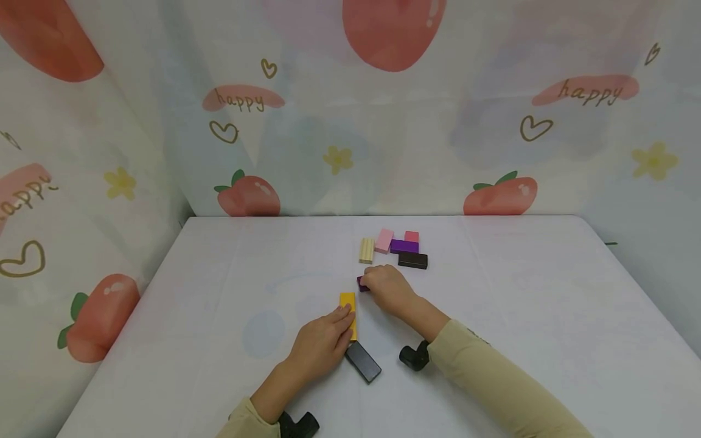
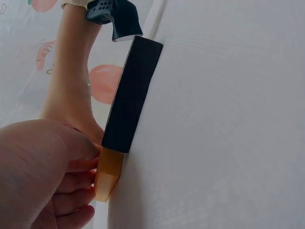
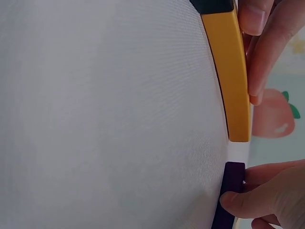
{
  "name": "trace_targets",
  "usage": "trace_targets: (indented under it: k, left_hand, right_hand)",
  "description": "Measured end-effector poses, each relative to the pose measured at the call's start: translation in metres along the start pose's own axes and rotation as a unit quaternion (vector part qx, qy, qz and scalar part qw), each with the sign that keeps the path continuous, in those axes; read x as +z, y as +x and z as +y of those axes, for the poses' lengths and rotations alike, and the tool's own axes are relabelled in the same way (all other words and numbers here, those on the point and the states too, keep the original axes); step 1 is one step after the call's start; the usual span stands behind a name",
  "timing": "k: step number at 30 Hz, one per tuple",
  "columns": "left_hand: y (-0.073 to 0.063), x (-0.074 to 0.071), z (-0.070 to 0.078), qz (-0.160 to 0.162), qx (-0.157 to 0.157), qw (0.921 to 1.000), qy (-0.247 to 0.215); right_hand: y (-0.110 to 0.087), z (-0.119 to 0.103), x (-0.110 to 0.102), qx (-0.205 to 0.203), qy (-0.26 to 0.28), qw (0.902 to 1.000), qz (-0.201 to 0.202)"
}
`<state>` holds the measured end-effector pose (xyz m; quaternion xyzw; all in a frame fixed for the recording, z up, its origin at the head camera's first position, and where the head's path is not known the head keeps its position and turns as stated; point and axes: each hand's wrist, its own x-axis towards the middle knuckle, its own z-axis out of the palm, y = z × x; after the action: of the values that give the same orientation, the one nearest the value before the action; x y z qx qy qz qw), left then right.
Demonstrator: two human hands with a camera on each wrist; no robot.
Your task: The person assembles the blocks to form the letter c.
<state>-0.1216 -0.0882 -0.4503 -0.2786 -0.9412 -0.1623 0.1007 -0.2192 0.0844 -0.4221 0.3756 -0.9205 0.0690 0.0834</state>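
Observation:
My left hand [image 1: 319, 342] rests with its fingers on top of a yellow block [image 1: 347, 298], which lies lengthwise on the table. At the block's near end a dark grey block [image 1: 364, 362] touches it and lies slanted to the right. In the right wrist view, the yellow block [image 3: 228, 76] shows its long side. Just beyond its far end, my right hand [image 1: 390, 289] pinches a dark purple block [image 3: 234, 176] between thumb and fingers. A small gap separates the purple and yellow blocks. Fingers cover most of the purple block in the head view.
Behind my right hand lie a beige block [image 1: 367, 250], a light pink block [image 1: 384, 241], a red-pink block [image 1: 412, 236], a purple block [image 1: 404, 246] and a black block [image 1: 413, 260]. A white cloth covers the table [image 1: 520, 292]. Patterned cloth [image 1: 394, 146] hangs behind it.

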Motion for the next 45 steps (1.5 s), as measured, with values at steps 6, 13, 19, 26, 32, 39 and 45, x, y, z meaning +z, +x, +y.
trace_targets:
  k: [6, 13, 19, 26, 32, 39, 45]
  left_hand:
    - [-0.0001, 0.0007, -0.0008, 0.004, 0.002, 1.0, -0.004]
    - [0.0001, 0.0, -0.0012, 0.006, 0.001, 1.0, -0.004]
    - [0.0, -0.0011, -0.0004, -0.003, -0.002, 1.0, -0.005]
    - [0.0003, -0.0008, -0.0004, -0.009, -0.007, 0.9999, -0.007]
    - [0.0004, 0.0008, -0.0013, -0.005, -0.007, 0.9999, -0.006]
    - [0.0006, 0.0014, -0.0013, -0.003, -0.006, 1.0, -0.003]
    - [0.0001, 0.0014, -0.0012, 0.003, -0.003, 1.0, -0.003]
  right_hand:
    - [0.0003, 0.001, 0.0015, 0.012, 0.028, 0.9995, -0.005]
    - [0.002, 0.0026, 0.0031, 0.009, 0.04, 0.9991, -0.006]
    - [0.0022, 0.0022, 0.0036, 0.007, 0.062, 0.998, -0.006]
    - [0.0041, 0.0026, 0.005, -0.003, 0.081, 0.9966, -0.008]
    - [0.005, 0.0036, 0.0069, -0.017, 0.092, 0.9956, 0.003]
    - [0.0052, 0.0029, 0.0054, -0.02, 0.097, 0.9951, 0.006]
    - [0.0061, 0.0011, 0.0046, -0.019, 0.089, 0.9958, 0.004]
